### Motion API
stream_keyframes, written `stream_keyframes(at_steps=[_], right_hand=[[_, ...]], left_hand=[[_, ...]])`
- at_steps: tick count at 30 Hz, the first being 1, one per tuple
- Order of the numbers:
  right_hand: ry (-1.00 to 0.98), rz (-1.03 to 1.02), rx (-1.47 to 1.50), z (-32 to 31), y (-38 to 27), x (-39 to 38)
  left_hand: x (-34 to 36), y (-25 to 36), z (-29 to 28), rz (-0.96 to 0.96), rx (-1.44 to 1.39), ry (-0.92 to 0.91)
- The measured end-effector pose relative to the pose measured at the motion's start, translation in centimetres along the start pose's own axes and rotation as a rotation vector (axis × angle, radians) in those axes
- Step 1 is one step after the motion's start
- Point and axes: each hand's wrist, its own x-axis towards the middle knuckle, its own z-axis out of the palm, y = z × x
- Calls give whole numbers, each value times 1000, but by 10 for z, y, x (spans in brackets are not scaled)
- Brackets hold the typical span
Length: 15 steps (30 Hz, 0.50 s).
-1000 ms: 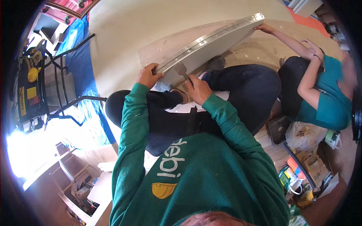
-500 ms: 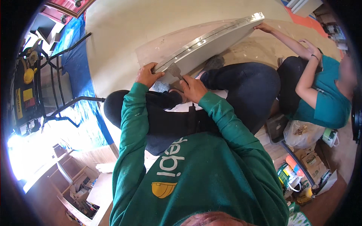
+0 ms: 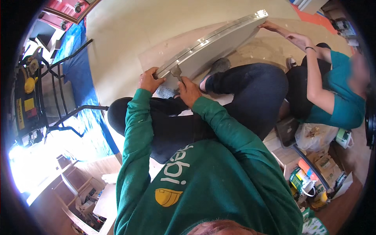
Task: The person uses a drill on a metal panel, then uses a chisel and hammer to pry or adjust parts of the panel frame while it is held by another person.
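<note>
A pale curved panel with a shiny rim stands on edge, slanting from my hands up to the far right. My left hand grips its near left end, thumb on the near side. In my right hand is a putty knife, its broad blade pointing up against or just in front of the panel near its rim; I cannot tell if it touches. At the far right end, a co-worker's hand holds the panel too.
The co-worker in a teal shirt sits at the right. A clear plastic bag and packages lie near them. At left stand a black-framed machine stand and a blue tarp. A wooden box of tools is lower left.
My right hand and the putty knife have moved left along the panel. The panel and my left hand have shifted slightly left. The co-worker's other hand has come down toward their holding arm.
</note>
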Motion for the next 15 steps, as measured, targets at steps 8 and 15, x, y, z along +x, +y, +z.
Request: stream_keyframes(at_steps=[8,15], right_hand=[[-110,96,103,-4,-3,-3],[-187,286,212,4,-7,-2]], left_hand=[[-9,-4,1,3,-46,28],[-4,-8,1,27,-49,27]])
